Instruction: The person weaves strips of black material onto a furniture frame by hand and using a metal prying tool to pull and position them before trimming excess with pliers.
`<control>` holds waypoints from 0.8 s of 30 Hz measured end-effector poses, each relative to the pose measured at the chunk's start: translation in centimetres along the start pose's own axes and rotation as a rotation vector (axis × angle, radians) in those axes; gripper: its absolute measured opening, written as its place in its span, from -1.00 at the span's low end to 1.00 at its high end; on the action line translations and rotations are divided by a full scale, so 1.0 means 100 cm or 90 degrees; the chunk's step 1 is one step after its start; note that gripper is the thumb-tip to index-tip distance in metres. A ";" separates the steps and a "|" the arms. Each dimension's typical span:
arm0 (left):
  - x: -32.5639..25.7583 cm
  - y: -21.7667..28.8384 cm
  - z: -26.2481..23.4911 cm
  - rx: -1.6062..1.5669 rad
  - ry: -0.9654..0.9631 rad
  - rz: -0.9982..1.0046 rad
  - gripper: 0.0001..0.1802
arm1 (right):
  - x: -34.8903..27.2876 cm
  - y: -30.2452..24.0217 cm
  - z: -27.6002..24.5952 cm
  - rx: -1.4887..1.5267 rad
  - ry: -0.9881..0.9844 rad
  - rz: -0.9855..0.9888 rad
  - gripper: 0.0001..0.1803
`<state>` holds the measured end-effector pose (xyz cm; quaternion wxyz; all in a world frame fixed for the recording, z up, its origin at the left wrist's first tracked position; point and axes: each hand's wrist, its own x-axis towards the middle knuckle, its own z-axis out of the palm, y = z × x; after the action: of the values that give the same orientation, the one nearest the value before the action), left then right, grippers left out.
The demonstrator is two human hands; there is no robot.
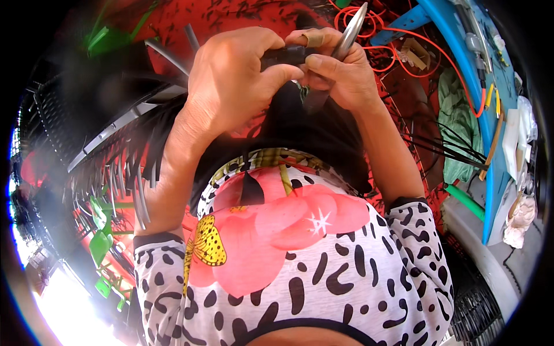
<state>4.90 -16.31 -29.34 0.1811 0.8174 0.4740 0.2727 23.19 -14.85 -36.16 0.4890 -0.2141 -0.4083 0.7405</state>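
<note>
Up in front of my lap, both hands meet at a short black piece (pixel 291 55), probably rubber or plastic; its exact kind is hard to make out. My left hand (pixel 231 78) is closed, thumb and forefinger pinching one end of it. At the other end, the fingers of my right hand (pixel 346 75) are closed on the piece. That same hand also grips a pointed silver blade (pixel 352 29), its tip aimed up and to the right. A tan wrap (pixel 313 38) circles one right finger. Below the right fingers hangs a dark flat part (pixel 316 99), partly blurred.
A blue tabletop (pixel 495 190) with tools and white packets curves along the right. An orange hose (pixel 427 36) coils beyond my right hand. Near it lies a green bag (pixel 459 127). Dark strips (pixel 135 135) hang at left, near a black basket (pixel 49 115). Black scraps litter the red floor (pixel 242 16).
</note>
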 end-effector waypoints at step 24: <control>-0.042 0.005 0.004 -0.107 -0.043 -0.142 -0.84 | -0.024 0.024 0.009 0.047 -0.049 0.079 -0.67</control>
<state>3.81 -20.24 -30.47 0.2937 0.7503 0.5312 0.2621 22.25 -17.85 -37.75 0.4337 -0.1921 -0.3854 0.7915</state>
